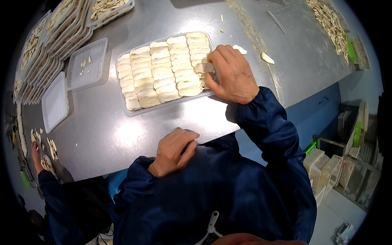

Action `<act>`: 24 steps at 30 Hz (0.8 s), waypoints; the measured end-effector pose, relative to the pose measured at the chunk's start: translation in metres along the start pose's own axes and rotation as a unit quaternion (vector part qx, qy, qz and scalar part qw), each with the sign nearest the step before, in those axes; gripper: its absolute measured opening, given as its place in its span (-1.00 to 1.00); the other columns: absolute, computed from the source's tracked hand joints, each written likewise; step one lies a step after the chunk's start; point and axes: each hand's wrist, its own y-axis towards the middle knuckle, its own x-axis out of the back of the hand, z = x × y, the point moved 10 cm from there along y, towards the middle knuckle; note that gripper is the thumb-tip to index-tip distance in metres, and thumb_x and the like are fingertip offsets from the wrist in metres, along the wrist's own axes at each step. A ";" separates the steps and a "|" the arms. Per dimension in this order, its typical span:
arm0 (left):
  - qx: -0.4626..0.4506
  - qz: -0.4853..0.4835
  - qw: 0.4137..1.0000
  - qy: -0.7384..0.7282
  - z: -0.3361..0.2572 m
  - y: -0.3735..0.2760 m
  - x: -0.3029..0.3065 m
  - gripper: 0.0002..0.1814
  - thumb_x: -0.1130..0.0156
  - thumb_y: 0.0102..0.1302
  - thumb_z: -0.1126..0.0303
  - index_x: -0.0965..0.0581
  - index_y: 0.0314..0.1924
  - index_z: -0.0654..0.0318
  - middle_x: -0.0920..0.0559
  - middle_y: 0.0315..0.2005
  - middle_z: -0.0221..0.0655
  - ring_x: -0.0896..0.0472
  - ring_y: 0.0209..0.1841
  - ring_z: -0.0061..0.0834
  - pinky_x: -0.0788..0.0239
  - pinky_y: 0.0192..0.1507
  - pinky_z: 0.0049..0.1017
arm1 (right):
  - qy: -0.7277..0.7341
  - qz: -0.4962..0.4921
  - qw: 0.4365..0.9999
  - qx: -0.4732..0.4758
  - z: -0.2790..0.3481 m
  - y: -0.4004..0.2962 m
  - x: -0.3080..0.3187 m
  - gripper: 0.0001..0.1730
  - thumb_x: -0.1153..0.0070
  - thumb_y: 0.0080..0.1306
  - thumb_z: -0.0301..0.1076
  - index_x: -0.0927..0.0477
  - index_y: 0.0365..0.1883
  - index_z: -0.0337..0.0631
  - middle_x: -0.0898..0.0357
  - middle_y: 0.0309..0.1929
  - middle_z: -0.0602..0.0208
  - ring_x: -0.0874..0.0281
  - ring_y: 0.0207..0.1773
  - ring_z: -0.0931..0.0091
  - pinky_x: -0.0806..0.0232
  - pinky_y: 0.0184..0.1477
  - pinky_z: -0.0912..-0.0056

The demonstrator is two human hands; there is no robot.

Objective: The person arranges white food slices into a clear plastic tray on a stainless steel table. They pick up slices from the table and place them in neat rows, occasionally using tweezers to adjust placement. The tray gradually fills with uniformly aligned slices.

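A shallow clear plastic tray (131, 114) lies in front of me on the metal table. Pale oval slices (163, 73), possibly of mushroom, overlap in it in neat columns. At the tray's right side, my right hand (231, 73) pinches a pale slice (203, 68) between thumb and fingers, over the last column. Part of that column is hidden behind the hand. My left hand (176, 151) rests at the table's near edge, below the tray, fingers loosely bent and nothing visible in it. Two loose pieces, a white slice (240, 49) and a thicker one (267, 58), lie right of my right hand.
Stacked trays of slices (46, 61) stand at the left, beside a tray with a few scraps (87, 62) and a tilted white tray (55, 102). Another person's hand (35, 154) touches pieces at far left. A slice heap (329, 26) and a thin rod (276, 22) lie right.
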 end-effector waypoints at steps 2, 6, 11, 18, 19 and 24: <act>0.000 -0.002 1.000 0.001 0.000 0.000 0.000 -0.76 -0.31 0.19 0.62 -0.59 -0.12 0.32 -0.60 -0.43 -0.18 -0.60 -0.40 -0.20 -0.44 -0.35 -0.35 | -0.001 -0.007 1.000 -0.008 -0.003 -0.001 0.005 -0.74 -0.19 0.05 -0.44 -0.47 -0.29 -0.30 -0.40 -0.34 0.12 -0.43 -0.25 0.22 -0.31 -0.19 0.18; -0.005 -0.002 1.000 0.000 -0.001 0.000 0.000 -0.76 -0.31 0.19 0.62 -0.59 -0.12 0.32 -0.62 -0.41 -0.18 -0.61 -0.39 -0.20 -0.44 -0.35 -0.36 | 0.000 -0.095 0.993 -0.067 -0.042 -0.014 0.048 -0.75 -0.21 0.11 -0.38 -0.52 -0.24 -0.25 -0.51 -0.27 0.11 -0.50 -0.20 0.17 -0.35 -0.17 0.17; 0.000 -0.005 1.000 -0.008 -0.002 0.001 0.000 -0.77 -0.30 0.20 0.62 -0.59 -0.12 0.32 -0.62 -0.41 -0.20 -0.61 -0.39 -0.21 -0.44 -0.35 -0.37 | -0.059 -0.013 0.980 -0.187 -0.106 -0.055 0.051 -0.81 -0.18 0.17 -0.41 -0.57 -0.24 -0.25 -0.51 -0.27 0.11 -0.51 -0.20 0.17 -0.39 -0.14 0.17; 0.007 -0.007 1.000 -0.008 0.000 0.000 0.000 -0.78 -0.29 0.20 0.61 -0.59 -0.12 0.32 -0.61 -0.42 -0.19 -0.60 -0.41 -0.21 -0.42 -0.37 -0.36 | -0.046 0.023 0.986 -0.160 -0.082 -0.045 0.025 -0.82 -0.20 0.20 -0.43 -0.54 -0.25 -0.30 -0.47 -0.30 0.10 -0.51 -0.20 0.17 -0.39 -0.13 0.19; 0.006 -0.007 1.000 -0.008 0.000 0.000 0.000 -0.78 -0.29 0.21 0.61 -0.59 -0.12 0.32 -0.61 -0.42 -0.19 -0.60 -0.41 -0.21 -0.42 -0.37 -0.36 | -0.054 0.024 0.985 -0.161 -0.083 -0.045 0.022 -0.81 -0.22 0.19 -0.44 -0.54 -0.26 -0.30 -0.46 -0.31 0.10 -0.49 -0.19 0.16 -0.38 -0.12 0.16; 0.006 -0.009 1.000 0.001 -0.001 0.000 0.001 -0.78 -0.29 0.21 0.61 -0.59 -0.12 0.31 -0.62 -0.40 -0.18 -0.62 -0.38 -0.19 -0.44 -0.34 -0.36 | -0.074 0.016 0.990 -0.116 -0.077 -0.041 0.019 -0.85 -0.20 0.15 -0.50 -0.48 -0.35 -0.31 -0.45 -0.34 0.08 -0.49 -0.21 0.16 -0.37 -0.13 0.16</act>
